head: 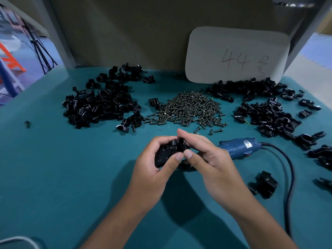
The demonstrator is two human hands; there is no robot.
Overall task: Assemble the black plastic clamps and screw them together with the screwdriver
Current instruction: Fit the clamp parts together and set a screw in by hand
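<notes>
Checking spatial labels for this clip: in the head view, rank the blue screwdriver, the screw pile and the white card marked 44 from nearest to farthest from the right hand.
1. Blue screwdriver: lying just right of the right hand.
2. Screw pile: beyond the hand, mid-table.
3. White card: farthest, propped against the back wall.

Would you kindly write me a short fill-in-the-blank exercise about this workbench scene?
1. Both hands, left hand and right hand, hold black clamp parts above the ____ table.
2. The pile of screws lies ____ the two big heaps of black parts.
3. The blue screwdriver lies on the table, held by ____ hand.

Missing: teal; between; neither
</notes>
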